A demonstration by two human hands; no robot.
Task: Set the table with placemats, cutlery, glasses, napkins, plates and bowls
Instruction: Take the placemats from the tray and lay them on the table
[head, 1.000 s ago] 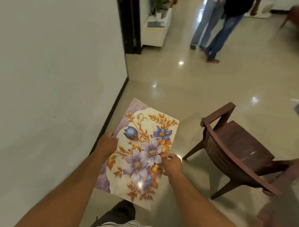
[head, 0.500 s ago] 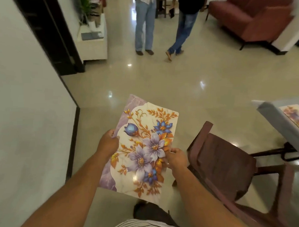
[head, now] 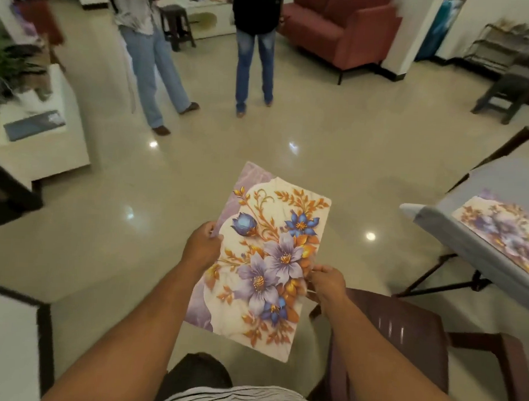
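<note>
- Placemat (head: 267, 255): gripped at both long edges by left hand (head: 202, 247) and right hand (head: 328, 283); long axis toward 12 o'clock.
- Table (head: 455, 236): at 3 o'clock, nearer right hand; apparently carries one laid mat (head: 504, 229).

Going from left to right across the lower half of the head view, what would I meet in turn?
Left hand gripping the placemat's left edge → held floral placemat → right hand pinching its right edge → brown chair → grey table → second placemat lying on it.
</note>
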